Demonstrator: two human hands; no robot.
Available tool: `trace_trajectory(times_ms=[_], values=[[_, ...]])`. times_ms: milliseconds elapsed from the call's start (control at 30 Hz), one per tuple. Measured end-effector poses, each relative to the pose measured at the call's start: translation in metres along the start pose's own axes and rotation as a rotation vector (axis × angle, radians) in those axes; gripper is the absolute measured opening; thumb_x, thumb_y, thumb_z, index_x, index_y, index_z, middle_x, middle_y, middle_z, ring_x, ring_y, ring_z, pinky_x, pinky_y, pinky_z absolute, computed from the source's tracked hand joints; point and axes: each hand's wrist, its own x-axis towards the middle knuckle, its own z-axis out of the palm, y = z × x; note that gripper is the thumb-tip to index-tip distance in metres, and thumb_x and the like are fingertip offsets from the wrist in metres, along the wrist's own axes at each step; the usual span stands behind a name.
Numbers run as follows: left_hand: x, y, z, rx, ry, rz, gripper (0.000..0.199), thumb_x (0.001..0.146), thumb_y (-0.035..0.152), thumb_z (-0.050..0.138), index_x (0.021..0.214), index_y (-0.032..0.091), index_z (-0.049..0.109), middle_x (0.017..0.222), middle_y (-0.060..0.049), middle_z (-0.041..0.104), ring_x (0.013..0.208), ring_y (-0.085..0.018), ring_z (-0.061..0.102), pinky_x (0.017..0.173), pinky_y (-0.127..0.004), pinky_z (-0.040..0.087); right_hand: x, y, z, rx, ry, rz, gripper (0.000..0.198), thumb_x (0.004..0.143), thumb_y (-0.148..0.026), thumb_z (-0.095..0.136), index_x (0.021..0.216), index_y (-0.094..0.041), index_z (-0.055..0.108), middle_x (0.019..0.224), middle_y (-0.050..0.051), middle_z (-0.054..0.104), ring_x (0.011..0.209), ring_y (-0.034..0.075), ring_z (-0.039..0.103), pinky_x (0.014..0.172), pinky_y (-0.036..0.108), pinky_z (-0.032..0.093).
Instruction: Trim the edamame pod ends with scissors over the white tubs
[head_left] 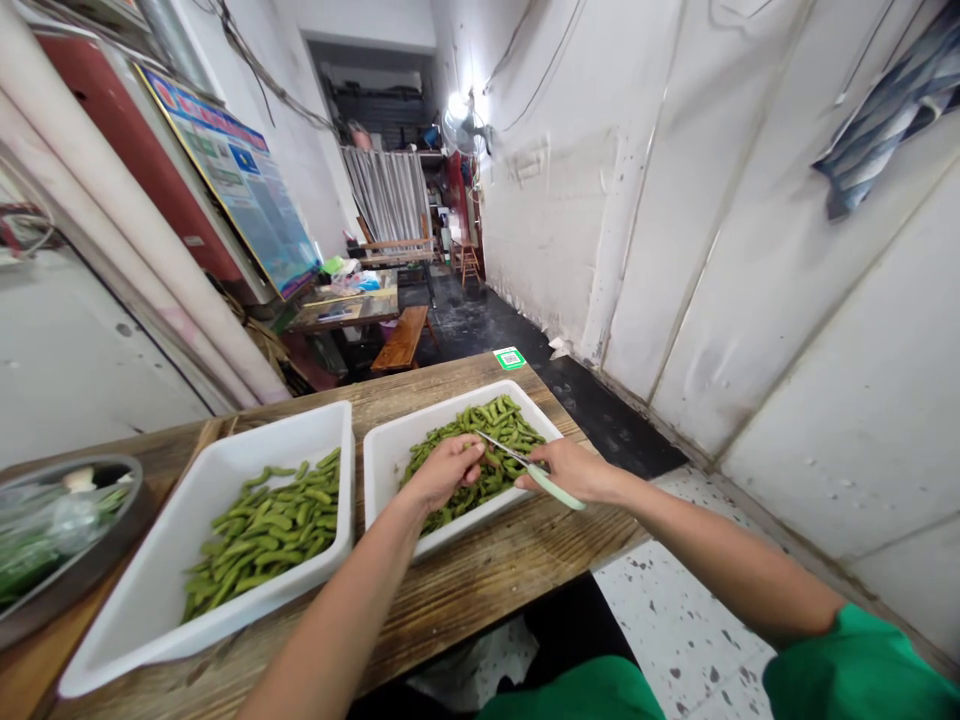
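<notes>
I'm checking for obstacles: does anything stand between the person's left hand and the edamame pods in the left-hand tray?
Yes, two tray walls. The left hand is over the right-hand tray; that tray's left wall comes first, then the left-hand tray's right wall, before the edamame pods.

Square code card point(510, 358), green border, pale centre: lying flat at the far right corner of the wooden table point(525, 560); dark scan pattern visible, wording too small to read. Tall poster point(240, 165), mostly blue, yellow along one edge: mounted upright at left, beside a red panel point(120, 150); heading of large characters across the top, smaller lines and picture blocks below, all too blurred to read. Small pale label point(193, 240): low on the red panel; print illegible. Legible words, numbers, brands: none.
</notes>
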Motion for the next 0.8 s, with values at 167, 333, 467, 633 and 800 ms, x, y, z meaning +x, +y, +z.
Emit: trace_trajectory(times_ms=[167, 333, 467, 633, 800], values=[[0.001, -0.001, -0.005, -0.145, 0.066, -0.059, 0.023, 0.069, 0.034, 0.062, 0.071, 0.013, 0.052, 0.052, 0.000, 0.054, 0.035, -0.002, 0.031, 0.037, -0.015, 0.019, 0.000, 0.009, 0.001, 0.003, -0.016, 0.053, 0.042, 0.066, -0.057, 0.059, 0.065, -0.015, 0.063, 0.053, 0.000, 0.052, 0.054, 0.015, 0.051, 0.049, 0.022, 0.034], [0.002, 0.001, -0.009, -0.291, 0.125, -0.067, 0.022, 0.063, 0.022, 0.069, 0.073, 0.012, 0.051, 0.067, -0.003, 0.060, 0.038, 0.000, 0.034, 0.035, -0.012, 0.019, -0.011, 0.010, -0.004, 0.262, -0.120, 0.054, 0.043, 0.071, -0.060, 0.053, 0.073, -0.017, 0.053, 0.058, -0.001, 0.052, 0.050, 0.011, 0.050, 0.045, 0.021, 0.038], [0.002, 0.001, -0.009, -0.354, 0.127, 0.000, 0.024, 0.063, 0.020, 0.071, 0.078, 0.013, 0.053, 0.058, 0.003, 0.052, 0.040, 0.000, 0.036, 0.036, -0.012, 0.022, -0.018, 0.004, -0.004, 0.514, -0.248, 0.104, 0.045, 0.072, -0.063, 0.049, 0.073, -0.019, 0.043, 0.055, -0.003, 0.047, 0.042, 0.009, 0.047, 0.037, 0.020, 0.039], [0.002, 0.001, -0.004, -0.373, 0.129, 0.005, 0.027, 0.059, 0.023, 0.075, 0.071, 0.013, 0.052, 0.053, 0.006, 0.045, 0.043, -0.001, 0.039, 0.038, -0.012, 0.027, -0.013, -0.004, -0.002, 0.603, -0.280, 0.120, 0.047, 0.071, -0.064, 0.051, 0.066, -0.018, 0.044, 0.052, -0.004, 0.046, 0.039, 0.008, 0.045, 0.034, 0.019, 0.039], [0.001, 0.002, -0.002, -0.390, 0.150, 0.006, 0.027, 0.058, 0.021, 0.075, 0.069, 0.013, 0.052, 0.052, 0.006, 0.045, 0.042, -0.001, 0.039, 0.037, -0.012, 0.027, -0.004, -0.009, 0.003, 0.619, -0.256, 0.138, 0.046, 0.069, -0.061, 0.055, 0.062, -0.018, 0.042, 0.044, -0.006, 0.042, 0.033, 0.007, 0.042, 0.030, 0.018, 0.038]])
